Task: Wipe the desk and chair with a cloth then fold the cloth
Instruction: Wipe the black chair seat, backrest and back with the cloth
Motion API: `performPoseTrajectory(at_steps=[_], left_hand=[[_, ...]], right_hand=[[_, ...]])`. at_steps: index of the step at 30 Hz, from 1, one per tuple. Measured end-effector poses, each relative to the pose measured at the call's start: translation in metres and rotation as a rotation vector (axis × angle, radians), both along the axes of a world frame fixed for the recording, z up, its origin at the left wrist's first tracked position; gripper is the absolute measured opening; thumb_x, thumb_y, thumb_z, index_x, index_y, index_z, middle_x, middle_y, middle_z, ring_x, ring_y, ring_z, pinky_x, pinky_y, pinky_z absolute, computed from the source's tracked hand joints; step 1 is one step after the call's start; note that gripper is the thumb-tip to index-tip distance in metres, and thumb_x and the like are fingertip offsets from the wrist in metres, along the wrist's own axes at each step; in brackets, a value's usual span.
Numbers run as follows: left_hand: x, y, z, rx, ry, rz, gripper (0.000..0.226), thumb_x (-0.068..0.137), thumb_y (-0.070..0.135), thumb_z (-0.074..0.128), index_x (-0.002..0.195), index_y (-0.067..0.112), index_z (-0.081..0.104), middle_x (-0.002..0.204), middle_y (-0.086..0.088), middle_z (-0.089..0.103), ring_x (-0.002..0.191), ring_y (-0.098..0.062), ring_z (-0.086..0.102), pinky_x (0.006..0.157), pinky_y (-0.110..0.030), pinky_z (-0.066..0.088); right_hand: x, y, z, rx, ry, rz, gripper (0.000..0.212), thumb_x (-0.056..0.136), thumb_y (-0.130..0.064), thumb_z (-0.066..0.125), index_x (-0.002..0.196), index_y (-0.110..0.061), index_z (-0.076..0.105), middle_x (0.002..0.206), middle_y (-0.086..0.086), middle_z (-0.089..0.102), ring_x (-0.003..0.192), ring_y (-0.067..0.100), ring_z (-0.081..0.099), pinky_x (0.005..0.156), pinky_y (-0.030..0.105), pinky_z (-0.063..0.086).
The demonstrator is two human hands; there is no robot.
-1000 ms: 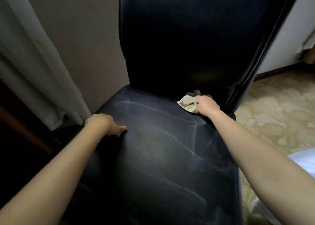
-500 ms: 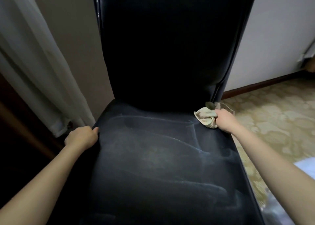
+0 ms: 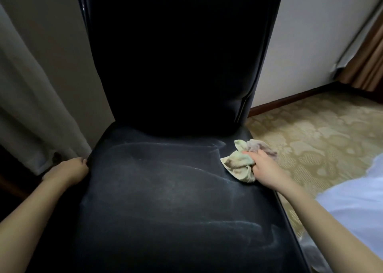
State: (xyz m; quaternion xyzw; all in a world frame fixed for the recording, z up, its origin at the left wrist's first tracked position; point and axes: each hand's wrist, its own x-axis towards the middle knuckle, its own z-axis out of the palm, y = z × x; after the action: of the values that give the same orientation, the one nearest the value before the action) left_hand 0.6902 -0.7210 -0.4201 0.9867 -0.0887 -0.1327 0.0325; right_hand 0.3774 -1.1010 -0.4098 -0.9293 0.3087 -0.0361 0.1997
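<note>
A black leather chair with a tall backrest fills the middle of the view; pale wipe streaks cross its seat. My right hand clutches a crumpled, stained pale-green cloth and presses it on the seat's right edge, a little in front of the backrest. My left hand grips the seat's left edge, fingers curled around the rim. No desk is in view.
A white curtain hangs at the left against a beige wall. Patterned beige carpet lies to the right of the chair, bounded by a dark skirting board. A brown curtain hangs at the far right. White fabric shows at the lower right.
My right hand has dragged the cloth from the seat's back right corner forward along the right edge. My left hand has slid from the seat top to its left rim.
</note>
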Motion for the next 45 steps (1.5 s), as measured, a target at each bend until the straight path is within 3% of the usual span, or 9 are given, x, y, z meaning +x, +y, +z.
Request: performPoseTrajectory(at_steps=[3, 7, 15, 18, 21, 31, 35, 38, 45], left_hand=[[0.011, 0.003, -0.014, -0.101, 0.039, -0.016, 0.045, 0.099, 0.033, 0.027, 0.128, 0.007, 0.052, 0.138, -0.020, 0.048, 0.121, -0.037, 0.049, 0.097, -0.041, 0.040], [0.024, 0.006, -0.031, -0.169, 0.033, 0.031, 0.042, 0.098, 0.029, 0.027, 0.114, 0.002, 0.054, 0.127, -0.026, 0.053, 0.112, -0.038, 0.053, 0.094, -0.043, 0.042], [0.002, -0.002, -0.030, -0.340, -0.006, 0.127, 0.045, 0.103, 0.026, 0.025, 0.125, -0.009, 0.044, 0.130, -0.034, 0.046, 0.120, -0.045, 0.045, 0.097, -0.042, 0.035], [-0.003, 0.000, -0.030, -0.372, -0.017, 0.133, 0.047, 0.102, 0.031, 0.024, 0.125, -0.005, 0.044, 0.129, -0.032, 0.048, 0.119, -0.044, 0.046, 0.096, -0.042, 0.036], [-0.007, -0.001, -0.028, -0.387, -0.002, 0.142, 0.051, 0.102, 0.035, 0.022, 0.132, -0.002, 0.041, 0.133, -0.030, 0.046, 0.122, -0.043, 0.045, 0.097, -0.043, 0.035], [-0.010, -0.004, -0.024, -0.432, 0.016, 0.166, 0.056, 0.101, 0.042, 0.019, 0.142, 0.007, 0.036, 0.141, -0.024, 0.041, 0.128, -0.041, 0.040, 0.102, -0.044, 0.033], [-0.013, -0.003, -0.028, -0.424, -0.073, 0.184, 0.055, 0.100, 0.043, 0.020, 0.133, 0.007, 0.047, 0.133, -0.025, 0.049, 0.121, -0.043, 0.045, 0.097, -0.045, 0.036], [-0.019, 0.000, -0.030, -0.411, -0.184, 0.210, 0.051, 0.099, 0.043, 0.024, 0.115, 0.008, 0.057, 0.116, -0.024, 0.058, 0.106, -0.043, 0.053, 0.084, -0.043, 0.041], [-0.026, -0.004, -0.023, -0.429, -0.230, 0.276, 0.048, 0.098, 0.041, 0.028, 0.111, 0.007, 0.059, 0.111, -0.025, 0.058, 0.102, -0.044, 0.053, 0.081, -0.043, 0.043]], right_hand=[[0.028, -0.021, 0.002, -0.021, 0.020, -0.023, 0.058, 0.091, 0.002, 0.033, 0.144, -0.020, 0.039, 0.154, 0.010, 0.024, 0.139, 0.027, 0.026, 0.111, 0.031, 0.024], [0.071, -0.043, 0.011, -0.040, 0.054, -0.068, 0.053, 0.091, -0.004, 0.038, 0.141, -0.018, 0.042, 0.143, 0.018, 0.036, 0.130, 0.032, 0.038, 0.101, 0.032, 0.033], [0.122, -0.065, 0.016, -0.057, 0.125, -0.189, 0.063, 0.092, -0.016, 0.049, 0.150, -0.018, 0.023, 0.151, 0.015, 0.026, 0.137, 0.033, 0.029, 0.109, 0.040, 0.031], [0.109, -0.057, 0.013, -0.059, 0.068, -0.170, 0.057, 0.094, -0.013, 0.042, 0.148, -0.018, 0.026, 0.152, 0.016, 0.022, 0.136, 0.035, 0.029, 0.107, 0.038, 0.030], [0.083, -0.044, 0.007, -0.047, 0.051, -0.114, 0.048, 0.092, -0.008, 0.038, 0.140, -0.010, 0.038, 0.143, 0.021, 0.032, 0.127, 0.038, 0.039, 0.101, 0.039, 0.034], [0.019, -0.001, 0.001, -0.042, 0.040, 0.069, 0.059, 0.089, 0.000, 0.035, 0.144, -0.022, 0.036, 0.135, 0.010, 0.039, 0.128, 0.026, 0.037, 0.106, 0.034, 0.029], [0.044, -0.023, 0.003, -0.010, 0.029, 0.037, 0.057, 0.091, -0.001, 0.034, 0.144, -0.022, 0.036, 0.141, 0.013, 0.036, 0.131, 0.028, 0.035, 0.108, 0.033, 0.026], [0.070, -0.042, 0.009, -0.020, 0.044, -0.030, 0.053, 0.092, -0.003, 0.034, 0.143, -0.017, 0.037, 0.143, 0.019, 0.033, 0.132, 0.032, 0.034, 0.106, 0.033, 0.027], [0.120, -0.056, 0.019, -0.115, 0.169, -0.192, 0.064, 0.096, -0.018, 0.037, 0.152, -0.012, 0.005, 0.153, 0.020, 0.019, 0.140, 0.037, 0.022, 0.110, 0.044, 0.026]])
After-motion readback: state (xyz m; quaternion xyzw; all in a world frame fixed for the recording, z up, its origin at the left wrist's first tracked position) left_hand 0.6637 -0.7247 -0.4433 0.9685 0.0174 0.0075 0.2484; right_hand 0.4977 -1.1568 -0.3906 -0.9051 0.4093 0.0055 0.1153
